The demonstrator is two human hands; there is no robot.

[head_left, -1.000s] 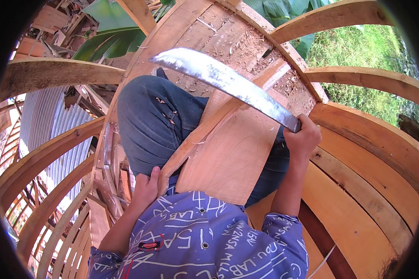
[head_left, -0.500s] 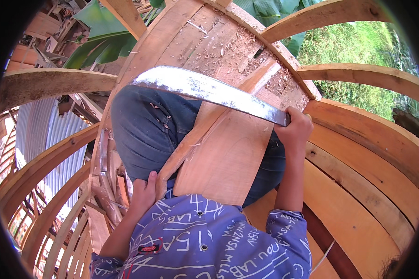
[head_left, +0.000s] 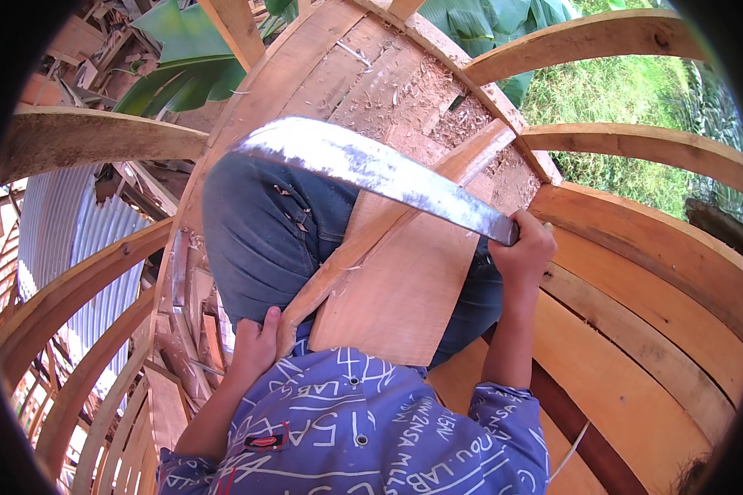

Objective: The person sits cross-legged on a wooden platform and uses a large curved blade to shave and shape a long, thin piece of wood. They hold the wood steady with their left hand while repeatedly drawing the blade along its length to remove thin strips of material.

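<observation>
My right hand (head_left: 523, 250) is closed round the handle end of a machete (head_left: 363, 165) with a broad, curved, shiny blade. The blade reaches leftward over a long wooden strip (head_left: 370, 233), its tip above my left knee. Whether the edge touches the wood I cannot tell. My left hand (head_left: 257, 340) grips the strip's near end, thumb up along its side; the other fingers are mostly hidden. The strip slants away to the right across a wide flat board (head_left: 396, 289) lying between my legs. Small curls of shaved wood cling to the strip.
I sit among curved wooden ribs (head_left: 103, 142) and side planks (head_left: 636, 330). Shavings litter the planked floor (head_left: 330, 78) ahead. Loose offcuts (head_left: 194, 363) lie at my left. Corrugated metal sheets (head_left: 78, 247), banana leaves (head_left: 186, 74) and grass (head_left: 611, 95) are outside.
The strip's far end has shifted slightly right and nearer. My right hand and the machete's handle end sit a little lower, tilting the blade more. My left hand keeps its place.
</observation>
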